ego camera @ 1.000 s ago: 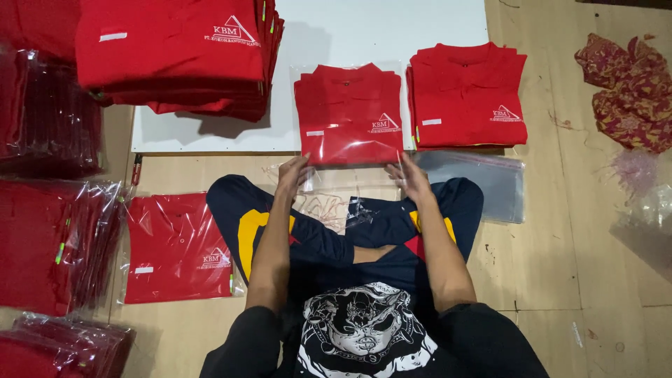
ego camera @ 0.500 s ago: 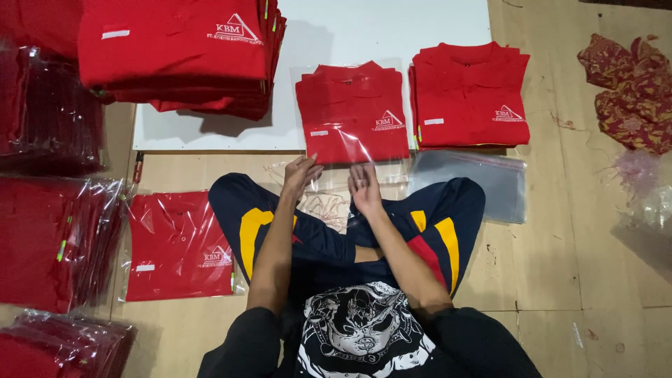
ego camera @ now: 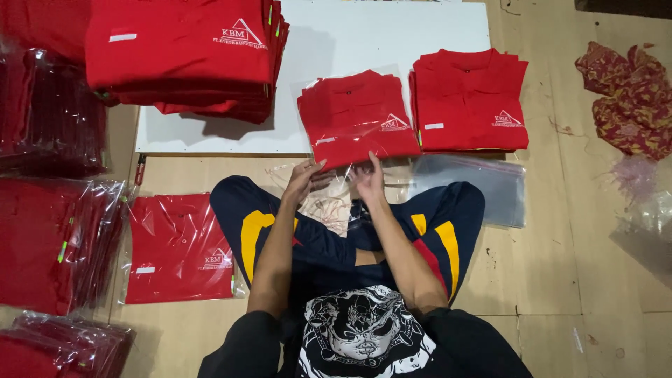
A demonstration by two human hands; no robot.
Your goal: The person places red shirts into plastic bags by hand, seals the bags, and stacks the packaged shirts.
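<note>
Head view — left hand (ego camera: 305, 179) and right hand (ego camera: 367, 179) both pinch clear bag (ego camera: 350, 157) | folded red shirt (ego camera: 357, 115) inside

A second ago both hands sat wide apart at the near corners of the bagged red shirt (ego camera: 357, 117). Now the right hand (ego camera: 369, 180) is in from the right corner toward the middle — close beside the left hand (ego camera: 304, 180), which has barely shifted. The clear bag's open flap (ego camera: 350, 164) — flat before — lifts and crinkles between them.
</note>
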